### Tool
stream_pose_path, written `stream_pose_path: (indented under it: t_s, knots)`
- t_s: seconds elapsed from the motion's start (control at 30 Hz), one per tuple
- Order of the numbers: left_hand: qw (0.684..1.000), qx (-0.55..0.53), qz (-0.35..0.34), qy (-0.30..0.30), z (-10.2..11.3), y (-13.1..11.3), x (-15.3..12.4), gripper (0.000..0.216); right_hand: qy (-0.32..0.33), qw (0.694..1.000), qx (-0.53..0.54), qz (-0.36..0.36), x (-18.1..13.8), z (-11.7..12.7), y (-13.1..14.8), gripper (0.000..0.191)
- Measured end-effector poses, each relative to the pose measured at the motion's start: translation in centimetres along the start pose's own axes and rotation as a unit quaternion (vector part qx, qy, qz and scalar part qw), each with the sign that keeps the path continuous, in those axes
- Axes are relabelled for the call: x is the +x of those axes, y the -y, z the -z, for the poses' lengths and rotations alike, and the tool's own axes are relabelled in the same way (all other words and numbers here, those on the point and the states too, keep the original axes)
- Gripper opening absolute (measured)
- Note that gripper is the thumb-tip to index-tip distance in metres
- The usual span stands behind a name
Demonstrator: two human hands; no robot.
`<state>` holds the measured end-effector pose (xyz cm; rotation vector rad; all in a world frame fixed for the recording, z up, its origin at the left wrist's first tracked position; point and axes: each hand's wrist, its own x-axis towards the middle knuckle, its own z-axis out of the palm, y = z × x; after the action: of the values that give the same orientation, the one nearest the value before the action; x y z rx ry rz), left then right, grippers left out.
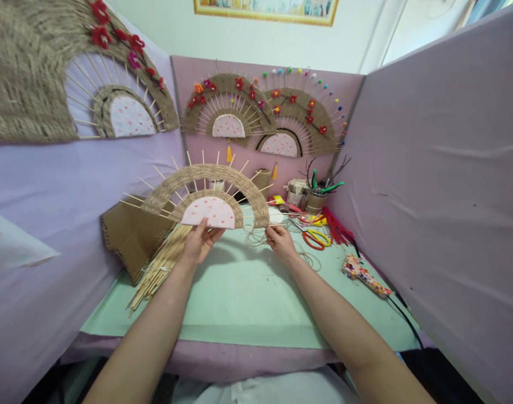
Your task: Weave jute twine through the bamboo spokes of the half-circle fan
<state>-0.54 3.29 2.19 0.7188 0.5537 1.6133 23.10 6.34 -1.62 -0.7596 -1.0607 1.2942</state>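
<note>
Head view: was centred on a half-round fan (206,194), held above a green tablecloth (248,303), straight side down.
Left hand (203,242): was gripping the lower straight edge, thumb in front, other fingers mostly hidden behind.
Right hand (279,241): was pinching the lower right end of the outer band (210,169); could not tell whether also holding a loose strand.
Weaving: was done in brown twine, in close curved rows, rough and fibrous to look at; was repeated in the narrower inner band.
Cloth half-circle (209,212): was pale pink with red dots, smooth, rounded on top.
Thin sticks (204,156): were straight and pale, spread like rays past the outer band.
Twine loops (255,244): lay loose and tangled near the right hand.
Bundle of sticks (157,269): lay slanted at the left, upper end covered by the fan.
Folded cardboard (124,230): stood beside the bundle, brown and stiff, partly covered too.
Twine spool (262,182): was half concealed behind the fan.
Large fan (29,84): was hung on the left, with red flowers, cut off by the picture's border.
Patterned tool (363,275): lay at the right, near a dark cord; could not make out its exact kind.
</note>
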Motion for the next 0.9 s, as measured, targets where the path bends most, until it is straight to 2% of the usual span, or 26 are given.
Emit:
stream_pose_path:
  t_s: [0.2,0.43,0.57,0.7,0.8,0.9]
  knots:
    - [0.999,0.005,0.029,0.023,0.0,-0.1,-0.1,0.019,0.055,0.998,0.002,-0.025,0.0,0.5,0.1,0.030]
    - [0.999,-0.014,0.039,0.036,-0.3,0.0,-0.4,0.022,0.064,0.991,-0.110,0.039,-1.2,1.7,1.1,0.026]
    - [0.997,-0.004,0.060,0.038,-1.8,0.5,-0.2,0.021,0.025,0.977,-0.196,0.079,-2.9,2.8,2.5,0.026]
    - [0.995,-0.016,0.097,0.034,-4.2,0.7,0.3,0.020,0.000,0.961,-0.232,0.151,-3.8,3.7,4.3,0.029]
    - [0.990,-0.020,0.136,0.032,-5.3,1.1,0.5,0.016,0.000,0.953,-0.248,0.176,-4.0,4.4,5.1,0.032]
    - [0.986,-0.029,0.161,0.015,-5.4,2.1,0.5,0.015,0.012,0.952,-0.253,0.174,-4.1,5.2,5.0,0.035]
